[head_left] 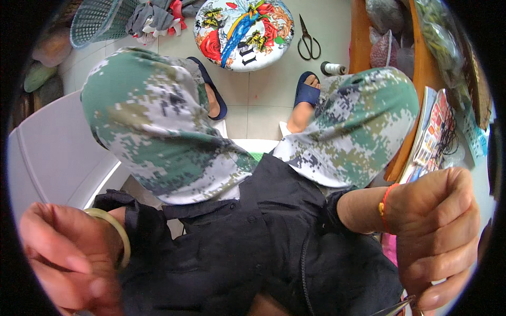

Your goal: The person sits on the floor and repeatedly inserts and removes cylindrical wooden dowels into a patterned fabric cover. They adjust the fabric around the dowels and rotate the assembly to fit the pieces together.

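Note:
My left hand (71,260), with a pale bangle at its wrist, is raised at the lower left. Its fingers are curled together, and whatever they pinch cannot be made out. At the lower right my right hand (440,237), wearing a red cord bracelet (386,208), is closed. By its lowest fingers a pointed metal blade (394,307) juts out at the picture's bottom edge; the rest of that tool is hidden or cut off. A black garment (211,263) covers my front between the hands, and camouflage trousers (163,121) cover my spread knees.
Ahead of my feet stands a round stool (242,31) with a parrot print. Black-handled scissors (306,45) and a white thread spool (333,68) lie right of it. A green basket (97,23) and cloth scraps (155,20) are left. Magazines (424,139) lean by wooden shelving (363,37).

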The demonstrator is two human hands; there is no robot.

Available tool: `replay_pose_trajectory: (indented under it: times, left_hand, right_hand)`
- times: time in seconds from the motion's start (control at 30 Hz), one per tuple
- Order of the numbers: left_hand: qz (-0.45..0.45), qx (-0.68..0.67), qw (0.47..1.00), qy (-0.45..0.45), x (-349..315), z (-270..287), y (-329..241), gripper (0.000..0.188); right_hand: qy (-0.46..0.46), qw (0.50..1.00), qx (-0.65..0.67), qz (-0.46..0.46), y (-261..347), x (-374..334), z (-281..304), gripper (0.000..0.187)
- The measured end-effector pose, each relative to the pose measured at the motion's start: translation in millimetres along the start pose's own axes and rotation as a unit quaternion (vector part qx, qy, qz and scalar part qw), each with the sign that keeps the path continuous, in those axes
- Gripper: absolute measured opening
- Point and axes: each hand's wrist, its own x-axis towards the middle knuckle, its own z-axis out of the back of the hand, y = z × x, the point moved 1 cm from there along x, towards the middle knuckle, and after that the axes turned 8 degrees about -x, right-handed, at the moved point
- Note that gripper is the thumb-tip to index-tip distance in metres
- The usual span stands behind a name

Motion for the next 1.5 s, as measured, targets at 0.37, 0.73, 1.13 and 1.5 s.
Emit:
replay_pose_trajectory:
  times: [0.37,0.73,1.13,1.5]
  left_hand:
    - [0.087,-0.129,0.845,-0.512,-34.5,-107.3,115.1,0.036]
    - [0.555,-0.266,0.567,-0.547,-206.0,-197.2,380.7,0.056]
    - [0.489,-0.375,0.473,-0.629,-215.5,-207.0,397.3,0.037]
    - [0.447,-0.371,0.523,-0.623,-219.1,-203.2,394.2,0.023]
  right_hand:
    - [-0.56,0.764,0.283,-0.151,-84.0,-76.3,-66.8,0.018]
    - [-0.519,0.471,0.353,-0.62,-289.0,-250.2,-260.7,0.082]
    - [-0.526,0.53,0.332,-0.576,-296.0,-237.5,-264.2,0.037]
    - [-0.549,0.575,0.265,-0.546,-297.8,-235.8,-266.5,0.04]
